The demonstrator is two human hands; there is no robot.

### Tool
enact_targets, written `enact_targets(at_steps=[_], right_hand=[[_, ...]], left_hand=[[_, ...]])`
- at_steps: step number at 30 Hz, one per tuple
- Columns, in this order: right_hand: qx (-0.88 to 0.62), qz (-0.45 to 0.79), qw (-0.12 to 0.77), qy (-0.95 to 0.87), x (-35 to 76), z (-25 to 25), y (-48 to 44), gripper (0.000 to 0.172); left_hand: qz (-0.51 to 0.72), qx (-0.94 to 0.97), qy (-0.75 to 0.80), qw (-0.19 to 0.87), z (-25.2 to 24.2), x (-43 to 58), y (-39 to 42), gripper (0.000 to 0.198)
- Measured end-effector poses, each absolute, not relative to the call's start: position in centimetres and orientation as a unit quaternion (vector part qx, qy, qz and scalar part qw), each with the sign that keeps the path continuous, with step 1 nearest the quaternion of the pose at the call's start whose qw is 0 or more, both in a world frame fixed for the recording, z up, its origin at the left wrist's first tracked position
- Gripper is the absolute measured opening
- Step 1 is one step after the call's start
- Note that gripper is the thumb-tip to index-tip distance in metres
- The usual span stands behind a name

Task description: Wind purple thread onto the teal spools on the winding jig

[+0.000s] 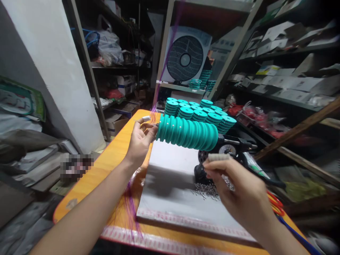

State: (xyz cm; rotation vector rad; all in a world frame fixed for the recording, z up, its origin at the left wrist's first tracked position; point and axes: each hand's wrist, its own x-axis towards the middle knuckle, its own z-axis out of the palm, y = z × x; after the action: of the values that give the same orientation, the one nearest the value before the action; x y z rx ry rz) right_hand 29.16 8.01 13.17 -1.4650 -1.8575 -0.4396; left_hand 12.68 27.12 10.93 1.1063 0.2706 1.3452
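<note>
Several teal, ribbed plastic spools [188, 132] sit in a row on a black metal winding device [199, 174], above a flat white board [164, 209]. At the row's left end, the left hand [142, 138] has thumb and forefinger drawn together; I cannot tell what they pinch. Nearer, on the right, the right hand [240, 180] presses thumb and forefinger together beside small silver beads [205, 190], anything between them hidden. More teal spools [192, 112] stand stacked on the far side.
</note>
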Motion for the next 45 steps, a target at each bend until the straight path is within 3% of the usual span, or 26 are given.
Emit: enact_targets(at_steps=[4, 7, 31, 39, 43, 45], right_hand=[[-0.541, -0.235, 0.407, -0.698, 27.9, 17.6, 10.7, 0.016], [-0.518, -0.312, 0.379, -0.701, 27.5, 18.9, 12.9, 0.017], [-0.481, -0.427, 0.277, -0.714, 27.8, 18.3, 15.7, 0.018], [-0.482, -0.302, 0.316, -0.759, 28.2, 16.8, 12.2, 0.027], [-0.584, -0.184, 0.213, -0.761, 29.7, 13.9, 7.6, 0.007], [-0.628, -0.120, 0.147, -0.755, 30.8, 11.9, 5.9, 0.007]], left_hand=[[0.589, 0.484, 0.123, 0.636, 11.0, 12.7, 27.1, 0.044], [0.590, 0.485, 0.118, 0.634, 10.8, 12.8, 27.3, 0.043], [0.593, 0.485, 0.116, 0.632, 10.8, 12.7, 27.3, 0.043], [0.590, 0.489, 0.109, 0.633, 10.7, 12.7, 27.3, 0.046], [0.587, 0.489, 0.106, 0.636, 10.7, 12.7, 27.2, 0.046], [0.590, 0.489, 0.109, 0.633, 10.7, 12.7, 27.2, 0.045]])
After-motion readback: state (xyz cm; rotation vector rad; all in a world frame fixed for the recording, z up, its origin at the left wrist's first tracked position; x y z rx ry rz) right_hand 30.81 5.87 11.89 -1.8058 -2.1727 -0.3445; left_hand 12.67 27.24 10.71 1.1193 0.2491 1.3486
